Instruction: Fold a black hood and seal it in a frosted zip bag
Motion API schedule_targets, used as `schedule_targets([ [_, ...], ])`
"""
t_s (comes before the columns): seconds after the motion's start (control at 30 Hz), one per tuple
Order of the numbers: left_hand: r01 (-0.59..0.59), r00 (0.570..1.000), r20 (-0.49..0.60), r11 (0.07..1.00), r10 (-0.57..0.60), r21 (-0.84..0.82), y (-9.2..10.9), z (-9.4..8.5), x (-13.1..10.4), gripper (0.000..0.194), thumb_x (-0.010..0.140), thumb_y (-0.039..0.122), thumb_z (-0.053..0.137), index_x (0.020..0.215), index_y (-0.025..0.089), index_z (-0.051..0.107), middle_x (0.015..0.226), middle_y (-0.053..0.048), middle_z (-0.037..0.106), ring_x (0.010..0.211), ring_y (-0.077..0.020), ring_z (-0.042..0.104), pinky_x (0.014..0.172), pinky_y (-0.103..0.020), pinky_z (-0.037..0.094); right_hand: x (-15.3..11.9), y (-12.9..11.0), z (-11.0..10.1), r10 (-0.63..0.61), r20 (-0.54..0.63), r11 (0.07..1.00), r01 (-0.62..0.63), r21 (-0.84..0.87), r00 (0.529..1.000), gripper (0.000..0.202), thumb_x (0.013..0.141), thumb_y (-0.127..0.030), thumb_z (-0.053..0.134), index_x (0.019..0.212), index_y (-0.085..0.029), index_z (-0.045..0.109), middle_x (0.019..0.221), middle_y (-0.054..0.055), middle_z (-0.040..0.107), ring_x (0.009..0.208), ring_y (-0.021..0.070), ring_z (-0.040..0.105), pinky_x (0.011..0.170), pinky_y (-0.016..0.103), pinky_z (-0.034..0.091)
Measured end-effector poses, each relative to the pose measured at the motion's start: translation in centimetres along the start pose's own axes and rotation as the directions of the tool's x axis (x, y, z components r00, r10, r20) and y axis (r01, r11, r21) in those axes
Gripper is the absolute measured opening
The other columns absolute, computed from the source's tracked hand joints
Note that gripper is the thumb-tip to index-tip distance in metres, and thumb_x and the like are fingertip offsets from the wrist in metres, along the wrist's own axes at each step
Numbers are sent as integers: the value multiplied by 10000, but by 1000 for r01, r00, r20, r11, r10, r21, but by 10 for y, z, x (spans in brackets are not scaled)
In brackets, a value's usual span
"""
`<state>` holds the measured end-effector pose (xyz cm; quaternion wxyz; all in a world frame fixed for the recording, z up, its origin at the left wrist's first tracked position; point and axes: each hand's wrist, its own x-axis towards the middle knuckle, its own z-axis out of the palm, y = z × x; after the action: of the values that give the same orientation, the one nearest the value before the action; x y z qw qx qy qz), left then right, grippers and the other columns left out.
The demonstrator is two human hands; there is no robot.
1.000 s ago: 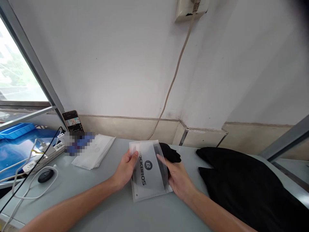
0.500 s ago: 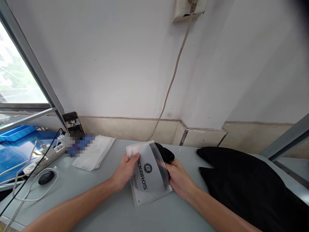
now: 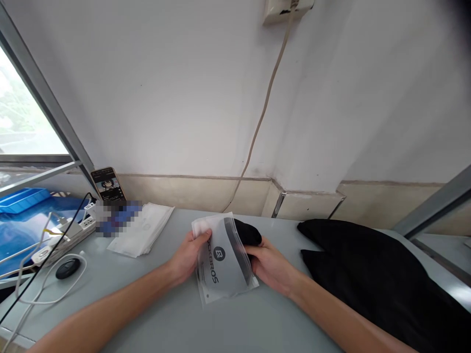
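Note:
A frosted plastic zip bag (image 3: 225,274) with ROCKBROS printing is held over the table, its opening facing right. My left hand (image 3: 189,252) pinches the bag's left side, thumb on the front. At the opening, my right hand (image 3: 270,262) grips a folded black cloth item (image 3: 248,233), part of which sticks out past the bag's edge. How much of the cloth lies inside is hard to make out, and some right fingertips are hidden behind the bag. More black fabric (image 3: 371,279) lies to the right of my right hand.
A stack of frosted bags (image 3: 142,230) lies at left, near a propped phone (image 3: 108,185). Further left are a power strip (image 3: 73,240), cables and a black oval device (image 3: 68,268). A wall with a hanging cord (image 3: 263,110) rises behind the grey table (image 3: 162,314).
The right hand and black cloth have shifted slightly left against the bag, and the bag's lower edge sits a little higher. The left hand keeps its hold. The whole view has shifted slightly.

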<state>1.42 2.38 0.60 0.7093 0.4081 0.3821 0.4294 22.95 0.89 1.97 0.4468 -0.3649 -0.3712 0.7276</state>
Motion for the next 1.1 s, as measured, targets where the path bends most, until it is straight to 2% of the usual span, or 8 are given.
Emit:
schedule_targets([
  [0.1,15,997,-75,1000,-14,11,6,2,-2,482,834,537,886,1088,151,751,976,-123,796,942,-307,756,807,-367,567,1,-2,-5,31,48,999,-31,10,998,341,635,-230,950,944,-229,805,954,54,842,985,300,753,872,414,552],
  [0.23,6,1000,-14,999,-5,52,7,5,-2,499,806,533,907,1066,133,758,951,-128,792,845,-268,738,754,-345,562,1,-2,-9,83,72,997,-83,-6,994,359,583,-153,933,900,-223,779,943,33,836,939,258,749,788,345,546],
  [0.43,-51,987,-150,998,56,33,7,6,0,488,817,517,894,1111,157,745,997,-114,802,944,-296,747,795,-353,563,4,4,-5,1,-48,997,3,82,999,342,635,-288,968,917,-220,786,956,31,822,918,234,739,837,351,570],
  [0.53,-46,996,-70,998,49,38,8,7,-3,522,851,522,874,1214,179,723,1043,-108,803,1029,-312,746,848,-367,558,6,8,-4,1,-100,998,4,57,995,318,708,-419,950,898,-212,802,879,36,817,808,218,725,759,338,571],
  [0.63,29,999,22,998,-30,59,8,7,-6,561,871,572,849,1241,171,719,1073,-125,797,1050,-326,747,868,-387,560,7,9,-6,19,-143,1000,-15,26,990,294,682,-409,959,792,-203,780,728,20,781,674,189,677,645,305,534],
  [0.77,20,998,-59,999,-18,44,4,5,-3,656,832,613,864,1287,166,711,1113,-135,790,1037,-321,741,844,-376,564,5,8,-7,39,-126,999,-38,9,991,296,647,-377,967,787,-218,761,736,5,785,676,186,685,644,292,526],
  [0.9,-40,999,-27,996,42,79,6,6,-1,690,832,569,879,1393,224,673,1126,-96,788,976,-266,732,848,-349,557,1,5,-4,105,-56,994,-107,-32,993,282,668,-357,954,813,-193,776,777,34,799,709,197,712,671,303,547],
  [1.1,29,1000,6,994,-30,102,13,0,1,611,887,636,788,1298,185,762,1132,-122,789,993,-285,716,784,-323,541,4,5,-6,92,-149,990,-106,-92,985,234,708,-312,909,868,-233,758,680,-3,772,594,188,677,569,303,540],
])
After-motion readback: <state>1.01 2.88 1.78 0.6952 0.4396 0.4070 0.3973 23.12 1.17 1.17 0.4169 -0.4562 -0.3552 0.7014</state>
